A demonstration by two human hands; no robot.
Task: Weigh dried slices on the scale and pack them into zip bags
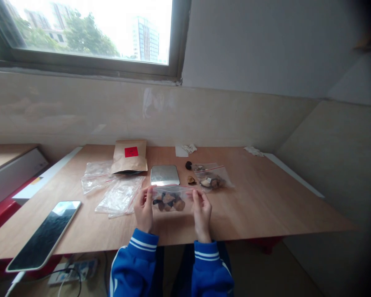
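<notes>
My left hand [144, 208] and my right hand [202, 214] pinch the two sides of a clear zip bag [169, 201] above the near part of the table. Dark, brown dried pieces, perhaps mushrooms, lie in its bottom. Behind it stands a flat metal kitchen scale [165, 175]. To the right, a second zip bag [210, 178] holds similar pieces, with a dark loose piece [188, 165] and a brown loose piece [191, 180] beside it. Flattened plastic bags [119, 198] lie left of my left hand.
The light wooden table [266, 198] carries a kraft paper bag [130, 156] with a red label and a tablet [43, 235] overhanging its near left edge. Paper scraps [185, 149] lie by the wall. A power strip [72, 272] sits below the table.
</notes>
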